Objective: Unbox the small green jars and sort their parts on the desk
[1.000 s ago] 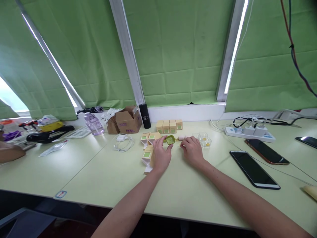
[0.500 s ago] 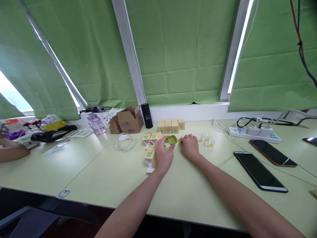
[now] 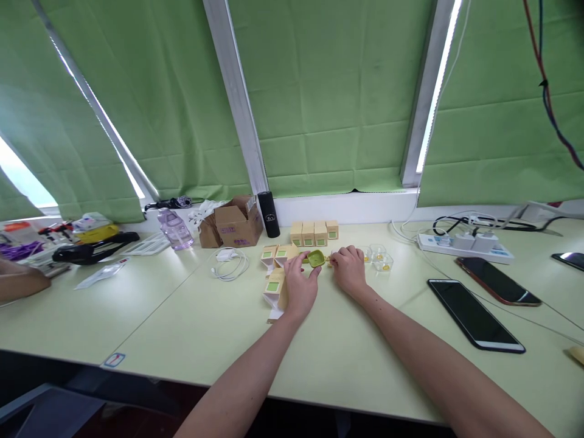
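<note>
A small green square dish (image 3: 316,258) is pinched between the thumb and fingers of my left hand (image 3: 300,286). Just right of it, my right hand (image 3: 349,267) has its fingers closed on a tiny yellowish piece (image 3: 328,260) at the dish's edge; its shape is too small to make out. Beside and partly behind my left hand lie opened kraft paper boxes (image 3: 274,286) with green windows. Closed kraft boxes (image 3: 308,234) stand in a row behind my hands. Clear plastic cups (image 3: 382,263) with small yellow bits inside sit right of my right hand.
At the back are a brown cardboard box (image 3: 237,224), a black bottle (image 3: 269,214) and a purple-tinted clear bottle (image 3: 176,230). A white cable (image 3: 230,264) lies coiled at left. Phones (image 3: 474,315) and a power strip (image 3: 465,247) lie at right. Another person's arm (image 3: 20,281) rests at far left.
The view has shifted slightly. Both hands hold nearly the same pose, with the green dish still in my left hand and my right fingers still at its edge.
</note>
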The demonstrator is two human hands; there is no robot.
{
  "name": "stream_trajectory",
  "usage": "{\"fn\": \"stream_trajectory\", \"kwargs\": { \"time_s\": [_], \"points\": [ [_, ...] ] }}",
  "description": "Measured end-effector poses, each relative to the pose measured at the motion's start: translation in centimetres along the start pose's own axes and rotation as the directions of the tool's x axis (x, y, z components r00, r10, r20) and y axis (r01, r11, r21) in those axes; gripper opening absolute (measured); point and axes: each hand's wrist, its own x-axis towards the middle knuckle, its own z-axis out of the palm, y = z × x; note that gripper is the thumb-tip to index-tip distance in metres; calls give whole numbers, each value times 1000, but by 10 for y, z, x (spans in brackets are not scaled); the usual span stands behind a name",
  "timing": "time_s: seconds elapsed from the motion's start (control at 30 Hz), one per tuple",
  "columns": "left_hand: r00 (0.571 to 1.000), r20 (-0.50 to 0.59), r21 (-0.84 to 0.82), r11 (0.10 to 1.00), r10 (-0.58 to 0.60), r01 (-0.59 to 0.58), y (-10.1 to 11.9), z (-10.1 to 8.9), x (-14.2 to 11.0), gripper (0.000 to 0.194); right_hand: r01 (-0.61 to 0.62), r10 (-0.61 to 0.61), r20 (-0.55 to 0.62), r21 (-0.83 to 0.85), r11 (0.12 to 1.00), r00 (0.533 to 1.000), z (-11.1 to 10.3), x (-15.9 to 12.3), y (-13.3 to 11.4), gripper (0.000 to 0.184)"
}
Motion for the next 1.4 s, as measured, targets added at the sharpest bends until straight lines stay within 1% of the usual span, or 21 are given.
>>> {"fn": "stream_trajectory", "kwargs": {
  "time_s": [0.1, 0.2, 0.37, 0.4, 0.47, 0.53, 0.63, 0.7, 0.8, 0.87, 1.03, 1.13, 1.23, 1.3, 1.37, 1.4],
  "points": [
    [1000, 7, -16, 1000, -6, 6, 0, 0, 0, 45, -32, 40, -91, 90, 995, 995, -9, -5, 0, 21],
    [1000, 13, -30, 999, -23, 23, -2, 1, 0, 46, -52, 76, -129, 179, 982, 989, -19, -10, 3, 20],
    [996, 54, -101, 991, -77, 83, -4, 3, 1, 43, -86, 126, -120, 298, 951, 985, -38, -23, 6, 18],
    [994, 67, -128, 987, -91, 99, -4, 3, 1, 42, -82, 123, -105, 327, 942, 987, -43, -27, 6, 17],
    [987, 103, -206, 968, -123, 142, -4, 4, 2, 42, -63, 80, -29, 383, 922, 996, -51, -37, 6, 18],
    [974, 154, -312, 928, -165, 206, -4, 6, 4, 41, -45, 21, 69, 365, 930, 997, -57, -49, 7, 16],
    [937, 239, -439, 833, -253, 337, -5, 8, 5, 42, 18, -62, 185, 230, 973, 981, -61, -63, 11, 16],
    [909, 284, -492, 767, -306, 412, -4, 9, 5, 43, -16, -30, 238, 189, 982, 971, -61, -66, 13, 16],
    [873, 371, -575, 660, -316, 483, -3, 7, 3, 41, -102, 48, 270, 191, 976, 962, -59, -63, 15, 15],
    [851, 424, -612, 594, -310, 522, -2, 6, 2, 38, -129, 70, 282, 197, 972, 957, -60, -60, 15, 14],
    [789, 504, -656, 438, -352, 614, -1, 3, 3, 28, -128, 61, 320, 192, 973, 945, -63, -59, 13, 14],
    [764, 536, -676, 359, -360, 643, -2, 3, 6, 24, -125, 56, 336, 188, 974, 940, -64, -59, 13, 15],
    [739, 553, -682, 301, -384, 667, -3, 3, 9, 20, -127, 56, 347, 188, 974, 936, -65, -59, 13, 16],
    [730, 558, -683, 282, -395, 674, -3, 2, 10, 17, -130, 57, 352, 186, 974, 934, -65, -59, 13, 16],
    [737, 549, -687, 290, -394, 667, -4, 3, 10, 18, -129, 56, 353, 185, 974, 934, -65, -59, 12, 15],
    [748, 538, -688, 311, -388, 656, -5, 3, 10, 19, -126, 53, 351, 187, 974, 935, -66, -59, 12, 15]
  ]
}}
